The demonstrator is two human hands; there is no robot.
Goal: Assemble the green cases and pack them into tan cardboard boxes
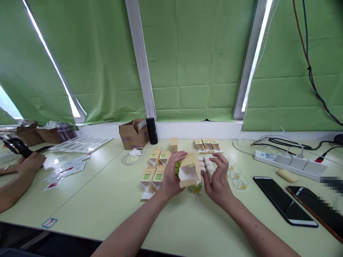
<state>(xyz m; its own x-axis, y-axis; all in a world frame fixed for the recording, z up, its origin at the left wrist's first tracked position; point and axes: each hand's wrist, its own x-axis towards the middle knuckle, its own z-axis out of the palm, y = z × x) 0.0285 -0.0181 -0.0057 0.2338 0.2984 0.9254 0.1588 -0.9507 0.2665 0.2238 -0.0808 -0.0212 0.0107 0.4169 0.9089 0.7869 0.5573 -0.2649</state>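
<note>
Nearest, at 7 o'clock, a small sticker (49,222) lies on the pale table (107,207). At 4 o'clock two dark phones (284,200) lie flat side by side.

Mid-table, the left hand (171,176) is closed round a tan carton (189,170), fingers over its top. The carton is tilted with its white open end down and towards the person. Just under that end, a small bottle (196,188) of yellow-green liquid stands on the table. The right hand (218,178) is at the carton's 3 o'clock side with curved, loosely spread fingers. It holds nothing, and I cannot tell whether its tips touch the card.

The step looks like boxing: the carton mouth is poised at the bottle. A next move would need mouth and bottle lined up, with the flaps kept out of the way.

At the left hand's 9 o'clock stands a cluster of like cartons (153,175). Clear cups (238,180) sit at the right hand's 3 o'clock.

Farther off, at 9 o'clock, a co-worker's hand (29,162) rests near scattered labels (64,171). At 2 o'clock lies a power strip (289,162). At 11 o'clock are a cardboard box (134,134) and a black flask (151,130). Green blinds (195,60) close the back at 12.
</note>
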